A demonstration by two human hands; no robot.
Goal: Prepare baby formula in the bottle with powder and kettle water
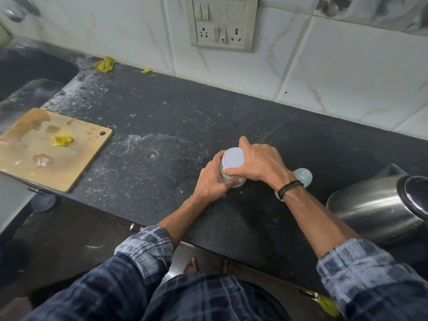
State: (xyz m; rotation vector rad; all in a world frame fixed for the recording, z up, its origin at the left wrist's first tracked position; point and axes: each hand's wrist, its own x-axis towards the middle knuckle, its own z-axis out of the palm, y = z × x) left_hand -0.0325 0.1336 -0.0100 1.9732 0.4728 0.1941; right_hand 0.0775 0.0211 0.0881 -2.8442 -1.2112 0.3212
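A clear powder jar with a white lid (232,158) stands on the black counter (162,126) in the middle. My left hand (212,179) grips the jar's body from the left. My right hand (257,162) curls around the white lid from the right. Behind my right wrist stands the baby bottle (303,176) with a pale blue cap, partly hidden by the wrist. At the right edge sits a steel kettle (375,205) with a black lid.
A wooden cutting board (51,147) with a yellow scrap lies at the left, overhanging the counter edge. A sink (27,75) is at the far left. A yellow cloth (105,64) lies by the tiled wall, under a switch panel (222,24).
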